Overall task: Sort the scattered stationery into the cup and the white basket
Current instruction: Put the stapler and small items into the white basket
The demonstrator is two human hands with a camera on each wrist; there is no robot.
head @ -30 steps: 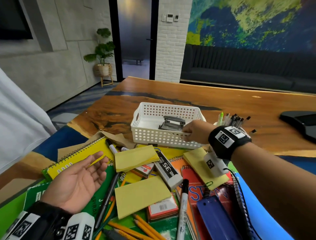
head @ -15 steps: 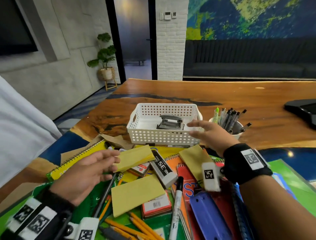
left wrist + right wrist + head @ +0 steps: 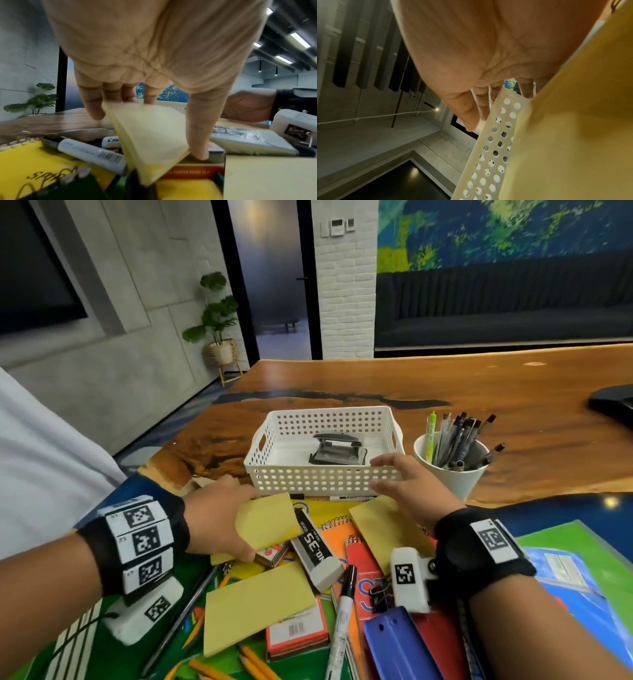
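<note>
The white basket (image 3: 325, 481) stands on the wooden table with a metal hole punch (image 3: 337, 448) inside it. To its right is a white cup (image 3: 452, 477) full of pens (image 3: 455, 436). My left hand (image 3: 239, 522) pinches a yellow sticky-note pad (image 3: 270, 522) just in front of the basket. In the left wrist view the pad (image 3: 150, 142) bends between thumb and fingers (image 3: 96, 108). My right hand (image 3: 394, 474) hovers open at the basket's front right corner and holds nothing. It is above a second yellow pad (image 3: 387, 529). The right wrist view shows the basket wall (image 3: 493, 148) beside that pad (image 3: 573, 135).
Near me lies a heap of stationery: a staple box (image 3: 317, 549), a larger yellow pad (image 3: 257, 604), a red paper-clip box (image 3: 296, 631), a marker (image 3: 342, 607), pencils (image 3: 253, 659), a binder clip (image 3: 380, 597), a blue case (image 3: 394, 645) and spiral notebooks. A person in white (image 3: 41, 460) is at my left.
My left hand turned palm down, reached forward and took hold of the yellow pad. My right hand drew back from inside the basket to its front corner.
</note>
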